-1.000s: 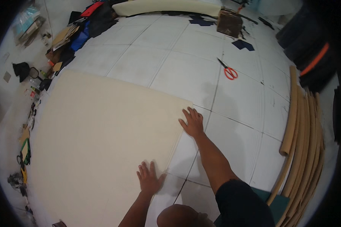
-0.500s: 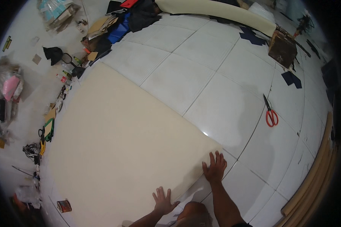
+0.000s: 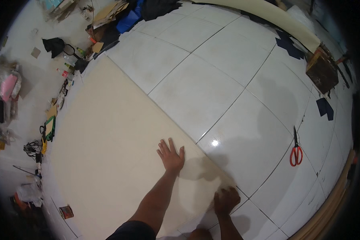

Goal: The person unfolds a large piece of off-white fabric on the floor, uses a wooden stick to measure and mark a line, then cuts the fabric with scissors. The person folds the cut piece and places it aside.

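A large cream sheet [image 3: 108,160] lies flat on the tiled floor and reaches far to the left. My left hand [image 3: 172,157] rests on it with fingers spread, a little inside its far right edge. At the sheet's near right corner is my right hand [image 3: 227,200], its fingers curled down and closed on the corner; the fingertips are hidden. Scissors [image 3: 296,152] with red handles lie on the tiles to the right, apart from both hands. A small tin [image 3: 66,212] stands by the sheet's near left edge.
Clutter lines the left side: bottles [image 3: 65,73], a black cable bundle [image 3: 33,149] and plastic bags [image 3: 10,86]. Far right are a wooden block [image 3: 322,71], dark blue pieces [image 3: 290,45] and a long cream roll [image 3: 264,12]. Brown tubes [image 3: 328,212] lie near right.
My left hand has moved forward across the sheet from its near edge. My right hand, spread before, has curled its fingers at the corner. The view has shifted somewhat.
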Demonstrator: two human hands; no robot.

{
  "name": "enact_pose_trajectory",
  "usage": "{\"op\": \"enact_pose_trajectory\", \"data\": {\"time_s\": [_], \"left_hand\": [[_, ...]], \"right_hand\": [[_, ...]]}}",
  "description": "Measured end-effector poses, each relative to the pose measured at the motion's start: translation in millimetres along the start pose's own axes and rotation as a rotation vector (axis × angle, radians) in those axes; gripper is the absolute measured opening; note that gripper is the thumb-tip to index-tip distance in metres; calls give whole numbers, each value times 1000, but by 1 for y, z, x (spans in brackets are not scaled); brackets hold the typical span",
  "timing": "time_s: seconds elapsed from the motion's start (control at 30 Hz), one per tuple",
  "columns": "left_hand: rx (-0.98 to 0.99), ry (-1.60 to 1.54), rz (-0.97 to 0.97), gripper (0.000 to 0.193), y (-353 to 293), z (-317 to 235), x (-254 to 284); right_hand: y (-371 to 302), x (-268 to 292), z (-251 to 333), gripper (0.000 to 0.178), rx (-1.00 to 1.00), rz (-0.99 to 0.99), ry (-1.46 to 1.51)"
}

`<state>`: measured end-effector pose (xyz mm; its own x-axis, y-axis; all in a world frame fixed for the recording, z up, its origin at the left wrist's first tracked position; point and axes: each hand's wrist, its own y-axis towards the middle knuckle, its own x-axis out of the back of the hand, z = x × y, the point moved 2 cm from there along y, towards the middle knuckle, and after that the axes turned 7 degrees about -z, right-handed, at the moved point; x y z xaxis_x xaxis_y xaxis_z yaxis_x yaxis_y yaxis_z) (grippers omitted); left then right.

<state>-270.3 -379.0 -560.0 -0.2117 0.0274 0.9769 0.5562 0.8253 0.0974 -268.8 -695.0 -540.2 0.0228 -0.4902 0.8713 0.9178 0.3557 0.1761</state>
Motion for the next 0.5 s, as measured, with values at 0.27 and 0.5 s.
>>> {"op": "enact_pose_trajectory", "data": {"time_s": [0.27,0.5], "left_hand": [[-17,22,86,75,4,-12,4],[47,33,152,77,3,5,-14]], "right_hand": [[213,-143,172,48,155,144,385],[248,-185,245,56,259,202,185]]}}
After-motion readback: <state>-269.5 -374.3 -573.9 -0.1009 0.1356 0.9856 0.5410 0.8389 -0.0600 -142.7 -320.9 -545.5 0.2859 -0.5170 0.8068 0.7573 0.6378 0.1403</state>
